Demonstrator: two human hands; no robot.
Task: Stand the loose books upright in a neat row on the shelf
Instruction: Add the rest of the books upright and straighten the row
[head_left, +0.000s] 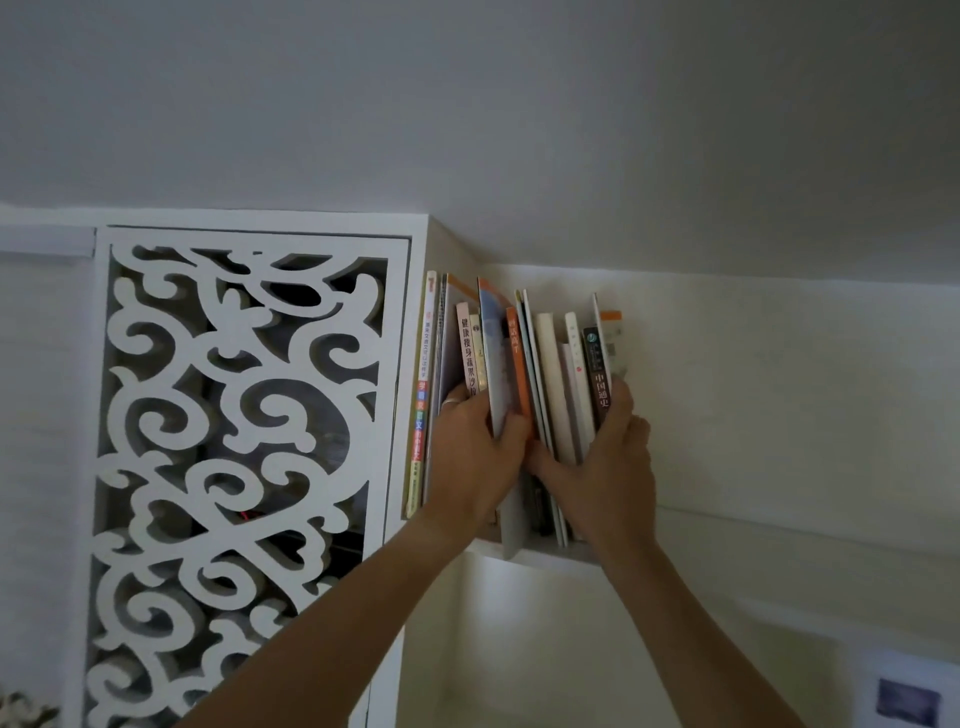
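A row of upright books (550, 374) stands on a high white shelf (545, 557) just under the ceiling. My left hand (475, 441) grips a thin blue-and-white book (496, 358) near the left of the row, thumb on its front edge. My right hand (608, 457) clasps the right part of the row, its fingers against a dark-spined book (597, 374) and its thumb near an orange-spined book (519, 364). Some books lean slightly left. A tall book with a colourful spine (422, 395) stands at the far left against the cabinet side.
A white cabinet door with a carved scroll pattern (234, 467) fills the left. The white wall (779, 389) runs to the right of the books, with the ceiling (519, 104) close above. A lower compartment (519, 649) opens under the shelf.
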